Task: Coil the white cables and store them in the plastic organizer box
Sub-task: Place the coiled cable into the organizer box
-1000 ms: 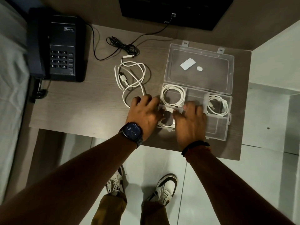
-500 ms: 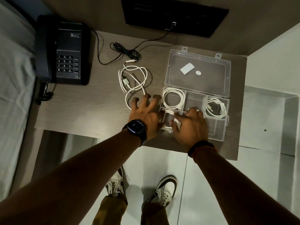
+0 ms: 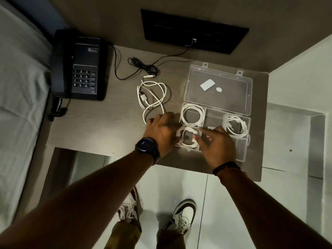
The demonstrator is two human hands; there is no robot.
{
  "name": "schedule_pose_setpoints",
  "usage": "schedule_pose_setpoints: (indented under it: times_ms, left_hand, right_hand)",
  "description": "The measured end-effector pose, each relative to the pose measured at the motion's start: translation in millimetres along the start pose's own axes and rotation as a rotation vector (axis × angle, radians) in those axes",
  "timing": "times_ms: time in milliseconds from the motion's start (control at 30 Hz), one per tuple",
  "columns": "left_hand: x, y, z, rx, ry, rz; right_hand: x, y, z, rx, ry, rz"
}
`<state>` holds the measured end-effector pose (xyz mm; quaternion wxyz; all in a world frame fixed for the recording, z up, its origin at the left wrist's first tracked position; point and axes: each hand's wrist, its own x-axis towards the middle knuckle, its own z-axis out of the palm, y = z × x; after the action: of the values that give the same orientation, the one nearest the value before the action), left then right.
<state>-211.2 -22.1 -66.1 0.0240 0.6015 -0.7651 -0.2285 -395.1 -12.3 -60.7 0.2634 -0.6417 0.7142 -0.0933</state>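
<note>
Two bare hands work over a clear plastic organizer box (image 3: 241,151) at the front right of a wooden desk (image 3: 100,126), lid (image 3: 218,90) flung back flat. Left hand (image 3: 161,131), w/ a dark wristwatch (image 3: 147,146), sits at the box's left edge, fingers curled & motion-blurred; can't tell how far they close or what they hold. Right hand (image 3: 216,144) spreads loosely over the front middle section, fingertips blurred, grasping nothing that shows, and hides the compartment beneath. Between the hands, a coiled white cable (image 3: 186,138) lies in the front-left compartment, partly covered by both. A second coil (image 3: 193,114) fills the rear-left compartment; a third, looser coil (image 3: 237,125) sits at the right end. A fourth white cable (image 3: 152,97) sprawls uncoiled on the desk just left of the box, its near loop running under the left fingers. Lid carries a white label (image 3: 207,84) & round sticker (image 3: 218,89), text unreadable. Black desk phone (image 3: 80,69) at left bears a small logo, too blurred to read; keypad digits legible. Black cord (image 3: 143,66) bunches behind the loose cable.
</note>
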Motion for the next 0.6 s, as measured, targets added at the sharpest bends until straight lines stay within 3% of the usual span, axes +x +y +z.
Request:
schedule_pose_setpoints:
  times_ms: [67,133,267,433,600]
  left_hand:
    - [-10.7,-17.8,-10.2,-0.192,0.121,-0.049]
    - [-19.9,-38.3,-20.1,-0.327,0.231,-0.226]
    - [-22.6,-75.7,-34.8,-0.297,0.198,-0.471]
    - [-22.6,-97.1,-35.1,-0.315,0.14,-0.443]
    - [-23.0,-101.3,-39.2,-0.336,0.146,-0.356]
  right_hand:
    - [6.0,-10.7,-3.7,0.078,0.096,-0.01]
    - [14.8,-26.8,-4.6,0.136,0.146,-0.015]
    - [30.5,-68.7,12.4,0.147,0.064,-0.048]
    - [42.6,-111.9,57.4,0.012,-0.157,0.15]
    - [48.7,-119.2,75.5,-0.127,-0.109,0.195]
